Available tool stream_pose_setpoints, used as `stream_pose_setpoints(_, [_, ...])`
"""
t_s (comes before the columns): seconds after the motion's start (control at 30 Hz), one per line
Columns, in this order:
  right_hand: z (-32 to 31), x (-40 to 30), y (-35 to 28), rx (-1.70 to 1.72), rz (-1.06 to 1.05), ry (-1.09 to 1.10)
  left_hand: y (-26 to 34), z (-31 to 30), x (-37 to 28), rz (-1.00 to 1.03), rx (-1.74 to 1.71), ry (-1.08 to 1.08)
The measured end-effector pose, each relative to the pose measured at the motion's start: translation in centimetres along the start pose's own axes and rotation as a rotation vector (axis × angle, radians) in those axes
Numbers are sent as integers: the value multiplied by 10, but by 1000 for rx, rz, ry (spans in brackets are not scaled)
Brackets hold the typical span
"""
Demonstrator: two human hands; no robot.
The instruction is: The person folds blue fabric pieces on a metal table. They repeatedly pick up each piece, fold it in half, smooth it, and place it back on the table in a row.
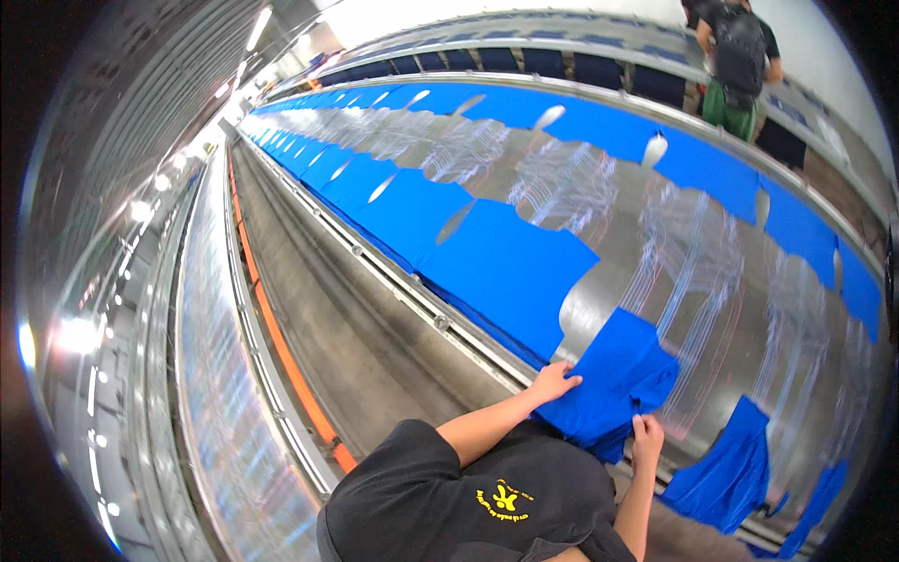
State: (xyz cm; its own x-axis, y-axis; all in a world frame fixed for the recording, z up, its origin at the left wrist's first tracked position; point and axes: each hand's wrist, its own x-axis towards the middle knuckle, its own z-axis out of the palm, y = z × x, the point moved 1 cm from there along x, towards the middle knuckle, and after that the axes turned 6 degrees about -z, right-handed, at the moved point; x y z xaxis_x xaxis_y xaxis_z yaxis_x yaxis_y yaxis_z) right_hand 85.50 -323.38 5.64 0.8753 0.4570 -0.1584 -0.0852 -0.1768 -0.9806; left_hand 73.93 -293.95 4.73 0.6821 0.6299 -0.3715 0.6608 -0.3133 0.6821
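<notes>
A cut piece of blue fabric [618, 379] lies partly on the long grey table [586, 302] in front of me, its near part hanging over the edge by my body. Its left edge is in my left hand [556, 383], with the thumb on top. My right hand [647, 437] pinches the near right edge, where the cloth is wrinkled. Just beyond, another blue fabric panel [506, 274] lies flat, one of several in a row along the table's near side. To the right, a creased blue piece [730, 464] drapes over the edge.
A second row of blue panels [709, 183] runs along the table's far side. Coloured print marks [562, 186] cover the middle strip. A metal rail [440, 322] edges the table. Left, across an aisle [337, 302], stands another table [232, 393] with an orange strip. A person [737, 63] stands beyond.
</notes>
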Motion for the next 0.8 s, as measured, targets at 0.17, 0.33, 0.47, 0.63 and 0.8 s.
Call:
stream_pose_setpoints(0.17, [-57, -5, 17, 794, 149, 235, 18, 9, -5, -363, -667, -245])
stream_pose_setpoints(0.33, [-114, -15, 3, 836, 417, 164, 43, -36, -39, -400, -1272, -371])
stream_pose_setpoints(0.47, [-128, -16, 29, 294, 279, -27, 19, -51, -22, -232, -1040, -174])
stream_pose_setpoints(0.63, [-114, -29, -98, 592, 52, 197, 65, -107, -39, -96, -1338, -178])
stream_pose_setpoints(0.8, [-124, -22, -29, 252, 148, 107, 42, -114, -29, -20, -674, -41])
